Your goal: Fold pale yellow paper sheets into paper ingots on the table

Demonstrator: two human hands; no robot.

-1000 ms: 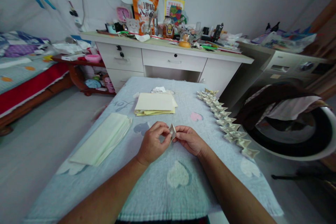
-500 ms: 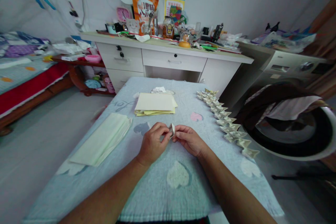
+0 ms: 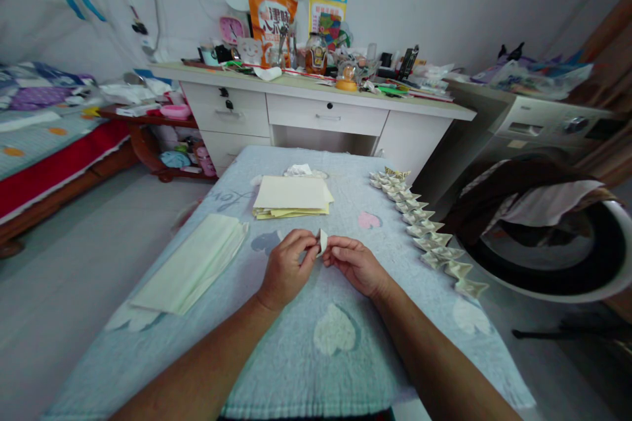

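Above the middle of the cloth-covered table [image 3: 395, 335], a small folded piece of paper [image 3: 322, 242] is pinched between my two hands. My left hand [image 3: 291, 268] grips its left side with thumb and forefinger closed. On its right side, the thumb and fingers of my right hand [image 3: 356, 264] are closed at the paper's edge. My fingers hide its lower part. Ahead of my hands lies a stack of cream and yellow paper sheets [image 3: 291, 193]. Left of them is a pile of long pale green paper [image 3: 192, 263]. A row of folded paper pieces [image 3: 428, 229] runs along the right side.
Crumpled white tissue [image 3: 298, 170] lies behind the paper stack. A white desk [image 3: 326, 117] crowded with jars and packets stands beyond the table. To the right is a washing machine [image 3: 538, 122] with its round door open and clothes hanging out; a bed [image 3: 59, 145] is at the left.
The small folded paper has turned slightly between my fingers, showing a narrower pale face. Both hands stay in nearly the same place.
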